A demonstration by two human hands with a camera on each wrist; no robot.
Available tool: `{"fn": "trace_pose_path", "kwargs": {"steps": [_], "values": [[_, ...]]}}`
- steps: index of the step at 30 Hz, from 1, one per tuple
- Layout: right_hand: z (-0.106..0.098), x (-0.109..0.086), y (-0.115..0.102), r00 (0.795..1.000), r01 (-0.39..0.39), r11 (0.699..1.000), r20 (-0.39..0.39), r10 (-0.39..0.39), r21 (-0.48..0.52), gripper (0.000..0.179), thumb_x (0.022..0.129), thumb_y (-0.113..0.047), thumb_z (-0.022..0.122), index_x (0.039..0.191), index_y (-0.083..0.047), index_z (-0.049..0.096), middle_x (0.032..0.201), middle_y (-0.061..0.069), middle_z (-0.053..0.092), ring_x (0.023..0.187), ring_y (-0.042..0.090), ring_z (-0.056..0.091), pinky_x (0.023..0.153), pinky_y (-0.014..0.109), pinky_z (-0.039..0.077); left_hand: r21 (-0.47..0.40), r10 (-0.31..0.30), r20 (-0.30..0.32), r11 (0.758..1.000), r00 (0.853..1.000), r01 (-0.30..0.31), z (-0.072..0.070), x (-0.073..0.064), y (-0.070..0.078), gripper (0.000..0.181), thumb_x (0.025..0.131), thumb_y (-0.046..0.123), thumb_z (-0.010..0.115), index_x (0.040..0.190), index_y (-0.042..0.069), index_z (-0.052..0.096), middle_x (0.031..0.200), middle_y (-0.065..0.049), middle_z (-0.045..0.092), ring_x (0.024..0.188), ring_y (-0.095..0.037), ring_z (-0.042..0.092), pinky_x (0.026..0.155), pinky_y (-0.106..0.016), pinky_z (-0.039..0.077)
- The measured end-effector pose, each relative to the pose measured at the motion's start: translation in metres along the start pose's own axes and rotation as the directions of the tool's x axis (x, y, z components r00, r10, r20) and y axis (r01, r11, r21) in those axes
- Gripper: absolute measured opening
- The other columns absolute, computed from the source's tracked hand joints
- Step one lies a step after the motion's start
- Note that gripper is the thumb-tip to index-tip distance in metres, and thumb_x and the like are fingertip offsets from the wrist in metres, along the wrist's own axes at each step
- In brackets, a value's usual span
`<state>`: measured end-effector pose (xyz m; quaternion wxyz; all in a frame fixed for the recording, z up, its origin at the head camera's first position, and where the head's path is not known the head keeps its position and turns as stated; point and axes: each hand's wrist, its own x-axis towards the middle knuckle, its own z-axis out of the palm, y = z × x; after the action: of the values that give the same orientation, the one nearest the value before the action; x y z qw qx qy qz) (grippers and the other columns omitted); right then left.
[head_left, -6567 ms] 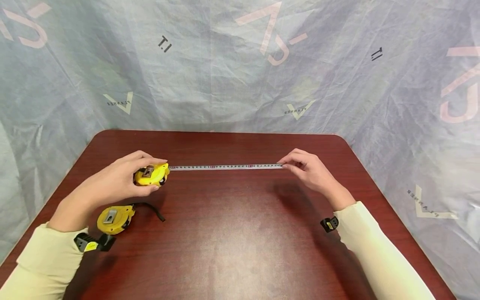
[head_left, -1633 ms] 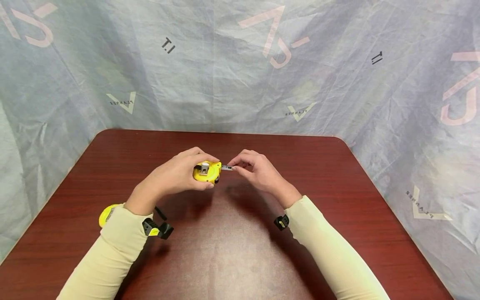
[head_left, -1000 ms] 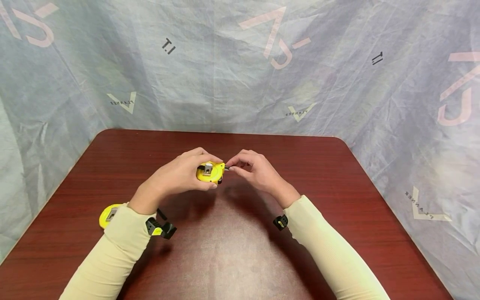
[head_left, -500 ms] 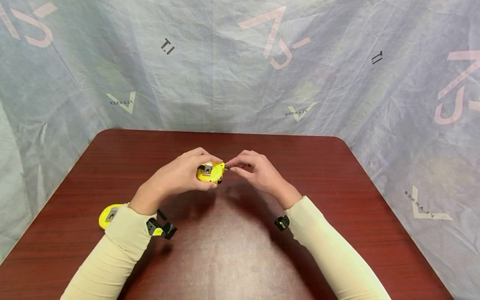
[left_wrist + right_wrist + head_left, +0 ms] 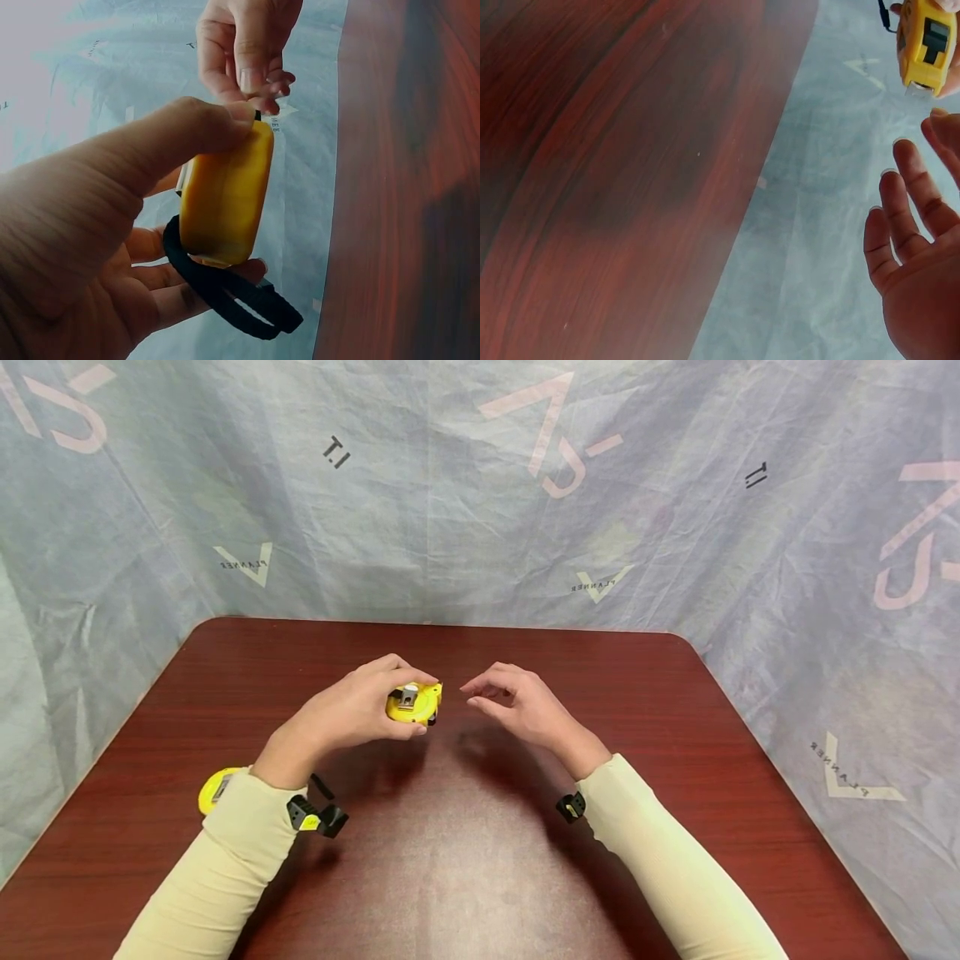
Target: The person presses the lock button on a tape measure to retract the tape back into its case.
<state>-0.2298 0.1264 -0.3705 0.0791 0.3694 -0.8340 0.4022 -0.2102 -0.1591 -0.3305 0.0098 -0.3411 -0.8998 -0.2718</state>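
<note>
My left hand (image 5: 358,706) grips a yellow tape measure (image 5: 417,702) above the table, thumb on one edge and fingers on the other. In the left wrist view a black wrist strap (image 5: 232,300) dangles from the case. The blade is drawn in; only its metal end hook (image 5: 919,91) shows at the mouth in the right wrist view. My right hand (image 5: 525,706) hovers just right of the case, fingers loosely bent and apart from it, holding nothing. A second yellow tape measure (image 5: 217,790) lies on the table, partly hidden behind the left sleeve.
The dark red wooden table (image 5: 480,860) spreads under both hands. A grey printed sheet (image 5: 427,510) hangs behind and at both sides of it. Each wrist wears a small black camera mount, one on the left (image 5: 317,817) and one on the right (image 5: 572,807).
Earlier the blade was stretched between the hands; it ran back into the case as the hands came together. Since half a second ago, the right fingers have let go of its end and moved slightly right.
</note>
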Motion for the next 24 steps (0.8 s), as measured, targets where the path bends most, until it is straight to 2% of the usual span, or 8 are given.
{"fn": "trace_pose_path", "kwargs": {"steps": [2,5,15,24], "values": [[-0.002,-0.002,0.001,1.0,-0.014,1.0,0.012,0.014,-0.006,0.018,0.096,-0.016,0.075,0.115,-0.018,0.076,0.105,-0.004,0.069,0.095,0.007,0.067,0.082,0.033,0.055,0.002,-0.01,-0.001,1.0,1.0,0.01,-0.001,-0.001,-0.002,0.057,0.08,0.028,0.088,0.133,0.021,0.069,0.119,-0.001,0.059,0.104,-0.018,0.059,0.088,-0.038,0.05],[-0.006,-0.006,0.004,0.999,-0.043,0.999,0.029,0.043,-0.012,0.021,0.096,-0.017,0.076,0.117,-0.018,0.075,0.108,0.0,0.069,0.098,0.009,0.067,0.084,0.038,0.055,0.007,-0.027,0.007,1.0,1.0,0.027,-0.003,-0.003,-0.004,0.057,0.08,0.027,0.088,0.134,0.02,0.068,0.12,-0.002,0.058,0.105,-0.019,0.059,0.088,-0.039,0.05],[-0.024,-0.027,0.016,0.991,-0.127,0.99,0.04,0.13,-0.067,0.028,0.096,-0.02,0.077,0.123,-0.016,0.072,0.112,-0.006,0.067,0.106,0.026,0.065,0.09,0.049,0.052,0.047,-0.086,0.035,0.995,0.996,0.084,-0.013,-0.018,-0.024,0.061,0.083,0.027,0.085,0.139,0.018,0.064,0.123,-0.003,0.056,0.105,-0.019,0.057,0.089,-0.039,0.05],[-0.054,-0.057,0.03,0.979,-0.194,0.965,0.027,0.201,-0.177,0.034,0.098,-0.029,0.075,0.13,-0.019,0.069,0.119,-0.005,0.064,0.109,0.021,0.06,0.093,0.041,0.049,0.117,-0.144,0.053,0.984,0.988,0.137,-0.031,-0.036,-0.047,0.068,0.086,0.026,0.082,0.148,0.013,0.057,0.127,-0.01,0.053,0.104,-0.022,0.056,0.09,-0.043,0.048]]}}
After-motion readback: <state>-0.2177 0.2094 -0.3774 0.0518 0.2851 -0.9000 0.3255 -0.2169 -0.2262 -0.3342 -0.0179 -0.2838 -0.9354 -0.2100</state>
